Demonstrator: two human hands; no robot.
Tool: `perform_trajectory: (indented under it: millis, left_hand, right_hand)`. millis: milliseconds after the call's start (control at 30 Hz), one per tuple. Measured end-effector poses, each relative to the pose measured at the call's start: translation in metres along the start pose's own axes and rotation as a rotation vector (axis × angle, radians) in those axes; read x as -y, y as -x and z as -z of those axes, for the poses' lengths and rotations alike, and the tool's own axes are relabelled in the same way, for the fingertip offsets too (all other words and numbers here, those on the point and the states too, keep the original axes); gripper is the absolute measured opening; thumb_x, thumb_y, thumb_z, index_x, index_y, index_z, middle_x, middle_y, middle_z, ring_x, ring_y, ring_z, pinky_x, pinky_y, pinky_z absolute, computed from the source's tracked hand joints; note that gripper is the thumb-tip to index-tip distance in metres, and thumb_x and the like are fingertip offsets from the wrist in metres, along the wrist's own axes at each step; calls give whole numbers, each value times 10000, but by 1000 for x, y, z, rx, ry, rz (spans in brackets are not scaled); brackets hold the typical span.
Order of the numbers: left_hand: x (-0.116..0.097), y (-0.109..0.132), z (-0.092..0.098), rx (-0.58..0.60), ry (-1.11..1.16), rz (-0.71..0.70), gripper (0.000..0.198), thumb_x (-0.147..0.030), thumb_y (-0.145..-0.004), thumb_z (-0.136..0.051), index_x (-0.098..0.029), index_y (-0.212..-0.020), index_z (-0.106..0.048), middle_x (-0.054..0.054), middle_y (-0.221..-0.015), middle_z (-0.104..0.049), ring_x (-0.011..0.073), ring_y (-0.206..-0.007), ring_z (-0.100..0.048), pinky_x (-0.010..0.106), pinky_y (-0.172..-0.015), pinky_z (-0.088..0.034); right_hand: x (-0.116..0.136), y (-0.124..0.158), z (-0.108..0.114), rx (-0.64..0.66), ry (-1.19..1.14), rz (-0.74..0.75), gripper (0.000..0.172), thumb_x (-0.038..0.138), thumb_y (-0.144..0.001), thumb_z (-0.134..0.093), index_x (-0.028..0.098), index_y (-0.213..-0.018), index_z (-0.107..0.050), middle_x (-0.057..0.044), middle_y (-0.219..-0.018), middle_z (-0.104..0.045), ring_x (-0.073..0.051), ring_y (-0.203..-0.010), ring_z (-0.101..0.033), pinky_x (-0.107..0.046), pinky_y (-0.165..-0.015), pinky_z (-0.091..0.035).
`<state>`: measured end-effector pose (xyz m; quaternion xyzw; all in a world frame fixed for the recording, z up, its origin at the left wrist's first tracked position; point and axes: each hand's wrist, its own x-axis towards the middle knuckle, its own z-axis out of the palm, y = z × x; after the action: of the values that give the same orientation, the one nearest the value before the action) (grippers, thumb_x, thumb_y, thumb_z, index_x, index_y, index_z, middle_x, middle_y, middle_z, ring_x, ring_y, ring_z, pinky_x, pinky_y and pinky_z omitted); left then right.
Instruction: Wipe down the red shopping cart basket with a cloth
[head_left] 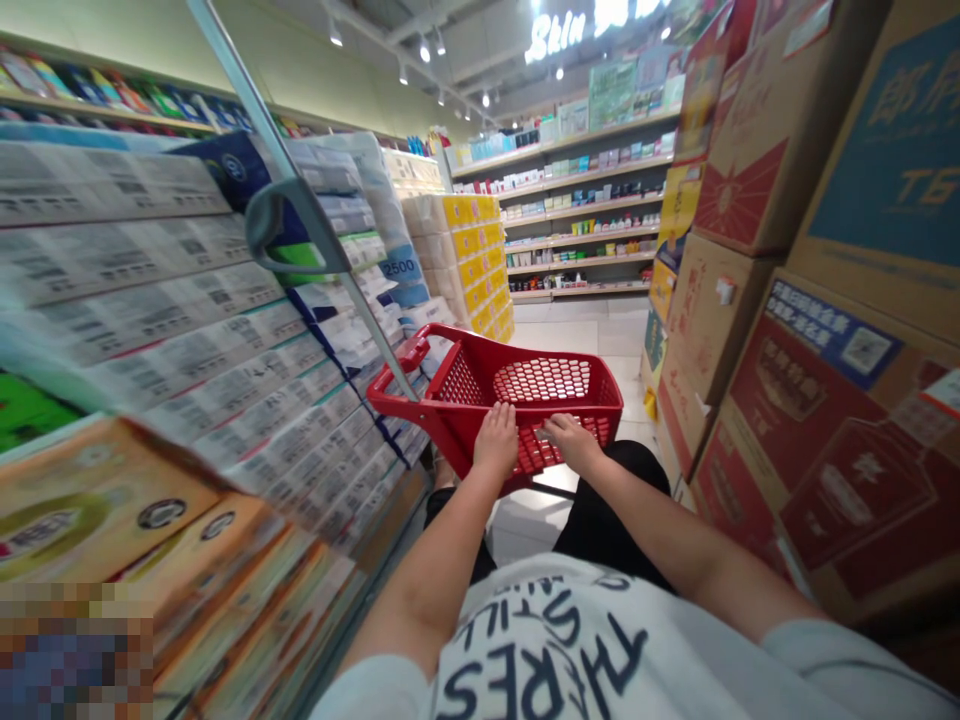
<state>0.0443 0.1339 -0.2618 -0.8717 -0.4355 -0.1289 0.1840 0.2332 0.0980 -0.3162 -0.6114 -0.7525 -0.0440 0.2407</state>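
Observation:
A red plastic shopping basket (450, 410) with perforated sides stands on the floor in front of my knees, and no goods show inside it. A metal pull bar with a grey handle (330, 245) rises from its left end. My left hand (496, 438) rests on the near rim of the basket, fingers laid forward over it. To its right, my right hand (571, 440) touches the near side just below the rim, with its fingers slightly bent and apart. Neither hand holds a loose item.
Stacked tissue packs (187, 280) line the left, with orange packs (82, 490) nearer me. Yellow and white packs (476, 265) stand farther on. Cardboard cartons (840, 430) tower at the right. Shelves of small products (585, 210) cross the aisle's far end, beyond the tiled floor (626, 335).

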Motion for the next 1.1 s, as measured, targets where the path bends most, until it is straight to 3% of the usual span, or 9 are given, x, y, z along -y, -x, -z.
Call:
perform_trajectory:
  millis: [133,233,367,533,667,833,900,1033,1100]
  left_hand:
    - [0,1,0,9,-1,5,505,-203,-951,-279,-5,-1402,-391,172,-1467,-393,270,-1405,-293,410,-1157,-253]
    - [1,1,-1,0,-5,-3,507,-203,-951,-265,-13,-1405,-389,164,-1467,-396,270,-1405,-294,416,-1155,-256]
    - [1,2,-3,-1,14,0,509,-202,-947,-273,-24,-1411,-384,165,-1466,-397,264,-1407,-290,422,-1157,-251]
    - [2,1,-5,-20,40,-6,518,-203,-945,-263,-49,-1428,-365,168,-1463,-398,272,-1408,-290,472,-1153,-252]
    - [2,1,-5,-8,34,-2,510,-207,-951,-260,-38,-1416,-382,162,-1468,-394,269,-1405,-295,444,-1153,-259]
    - [1,1,-4,-8,29,-8,507,-197,-947,-275,-14,-1406,-388,177,-1467,-389,266,-1414,-275,424,-1162,-243]
    - [1,0,-4,-9,28,-6,512,-197,-944,-270,-26,-1413,-382,177,-1466,-389,270,-1413,-278,451,-1159,-244]
    - [2,-2,-5,3,22,-16,515,-204,-944,-262,-39,-1418,-379,171,-1470,-384,272,-1409,-287,466,-1154,-252]
    - [2,-3,-5,7,19,-27,514,-220,-951,-257,-39,-1415,-384,166,-1475,-378,270,-1411,-282,448,-1153,-258]
  right_hand:
    - [11,-4,-4,41,-13,52,197,193,-920,-483,202,-1005,-660,-85,-1082,-592,-187,-1006,-519,-281,-825,-467]
    - [14,-5,-5,4,-21,84,221,196,-929,-473,198,-1063,-648,-95,-1140,-579,-187,-1046,-508,-294,-879,-453]
    - [13,-9,1,6,-31,97,211,242,-927,-493,194,-1023,-675,-82,-1061,-607,-182,-980,-535,-269,-834,-464]
    - [17,-16,15,-143,-36,111,352,203,-955,-396,195,-1271,-552,-96,-1234,-556,-196,-1125,-474,-295,-944,-431]
    - [21,-18,26,-88,-69,86,354,148,-905,-450,210,-1223,-593,-77,-1129,-615,-204,-1036,-519,-298,-854,-477]
    - [22,-29,43,-260,-105,57,434,181,-937,-401,176,-1369,-446,-103,-1292,-545,-216,-1183,-450,-363,-1029,-383]
    - [22,-36,46,-220,-84,68,413,188,-941,-411,178,-1351,-459,-95,-1271,-566,-207,-1156,-471,-347,-1018,-382]
    - [19,-45,44,-8,17,88,322,173,-931,-447,205,-1236,-546,-78,-1187,-613,-185,-1069,-523,-320,-945,-393]
    - [14,-46,42,17,48,75,270,189,-935,-446,206,-1166,-585,-75,-1128,-635,-181,-1029,-536,-312,-924,-389]
